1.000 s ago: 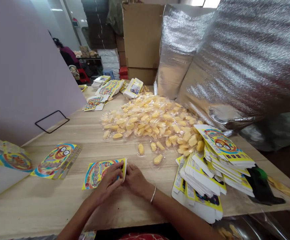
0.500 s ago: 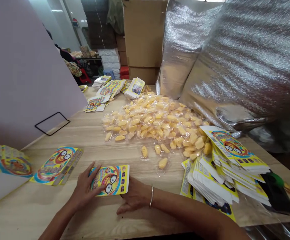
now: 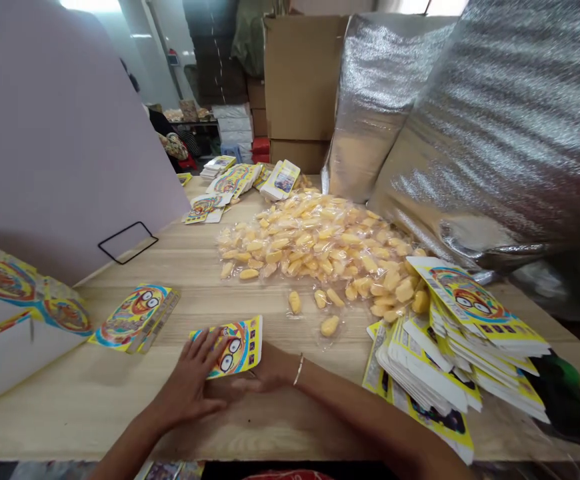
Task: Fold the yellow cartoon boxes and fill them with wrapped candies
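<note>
A flat yellow printed carton [image 3: 243, 353] with a cartoon face in glasses lies face up near the front of the table. My left hand [image 3: 195, 373] rests on its left part, fingers stretched over the print and thumb apart, off the card. My right hand [image 3: 273, 367], with a bangle at the wrist, is at the carton's right end. Its fingers are mostly hidden behind and under the card, so I cannot tell whether they grip it. Beyond the hands lie a few wrapped yellow pieces [image 3: 329, 326] in clear film.
A large heap of wrapped yellow pieces [image 3: 315, 240] spreads mid-table. Stacked flat cartons [image 3: 435, 360] lie right, beside a black tape dispenser [image 3: 565, 393]. More cartons [image 3: 137, 313] lie left, near an upright white panel [image 3: 70, 133]. Silver foil-lined bags [image 3: 500, 133] stand behind.
My left hand has shifted right and further over the carton, its thumb coming off the card. My right hand has drawn slightly further behind the carton. The camera view has tilted and shifted left.
</note>
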